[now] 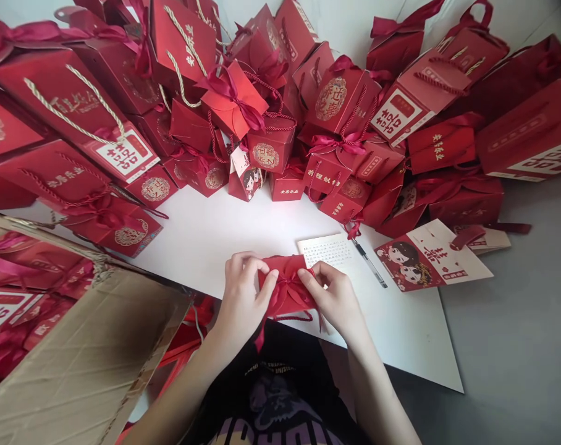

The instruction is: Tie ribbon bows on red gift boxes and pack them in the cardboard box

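Note:
Close to my body, at the near edge of the white table, both my hands are on a small red gift box (pixel 285 300) with a dark red ribbon bow (pixel 287 284) on top. My left hand (pixel 250 281) has its thumb and fingers closed at the box's left side, beside one bow loop. On the right, my right hand (pixel 329 290) pinches the other loop between thumb and fingers. A ribbon tail hangs below the box, and a red cord handle shows at its near side. The far sides of the box are partly covered by my fingers.
Many red gift boxes (pixel 331 99) are piled along the back of the white table (pixel 192 228). Right of my hands lie a written paper (pixel 327 246), a pen (pixel 369 264) and a printed card box (pixel 410 266). An open cardboard box (pixel 90 346) with red boxes inside stands left.

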`<state>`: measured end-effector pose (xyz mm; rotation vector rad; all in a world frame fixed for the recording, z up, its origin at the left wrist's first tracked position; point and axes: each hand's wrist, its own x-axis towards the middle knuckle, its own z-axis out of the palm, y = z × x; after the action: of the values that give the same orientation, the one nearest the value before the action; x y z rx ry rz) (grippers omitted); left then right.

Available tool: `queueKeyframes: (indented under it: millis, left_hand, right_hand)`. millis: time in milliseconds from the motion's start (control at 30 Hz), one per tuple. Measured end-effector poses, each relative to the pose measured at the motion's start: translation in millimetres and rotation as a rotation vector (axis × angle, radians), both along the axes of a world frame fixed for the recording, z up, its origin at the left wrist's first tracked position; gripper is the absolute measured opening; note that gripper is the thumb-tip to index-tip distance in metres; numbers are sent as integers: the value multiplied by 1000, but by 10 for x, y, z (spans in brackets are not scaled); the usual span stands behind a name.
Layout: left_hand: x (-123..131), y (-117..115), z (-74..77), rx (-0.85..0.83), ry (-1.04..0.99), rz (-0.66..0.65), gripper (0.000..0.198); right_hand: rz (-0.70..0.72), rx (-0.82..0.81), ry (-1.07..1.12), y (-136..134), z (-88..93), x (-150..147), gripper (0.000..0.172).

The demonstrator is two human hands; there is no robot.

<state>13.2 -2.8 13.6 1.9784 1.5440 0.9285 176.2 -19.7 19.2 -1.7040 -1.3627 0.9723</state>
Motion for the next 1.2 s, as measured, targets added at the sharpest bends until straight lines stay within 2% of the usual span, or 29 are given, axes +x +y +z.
queueKeyframes:
  millis: [133, 367, 567, 767, 1000, 1200]
  left_hand:
    - [-18, -70, -35, -19, -52, 81, 8]
    - [-7, -26, -68, -15, -134, 45, 10]
    - [-19, 8, 2, -207, -218, 24, 13]
    - [-39, 101, 91, -378, -165, -54, 25]
    - [19, 85, 36, -294, -184, -35, 28]
    - [16, 16, -25, -223, -118, 4, 26]
  right_hand:
    - [-39, 44, 116, -66, -104, -65, 33]
    - [-40, 73, 211, -109, -173, -122, 35]
    - [-43, 57, 252, -115, -175, -82, 36]
    - [-58, 58, 224, -117, -203, -75, 37]
    - [-73, 75, 242, -115, -203, -72, 37]
    - [-116, 10, 387, -123, -208, -69, 38]
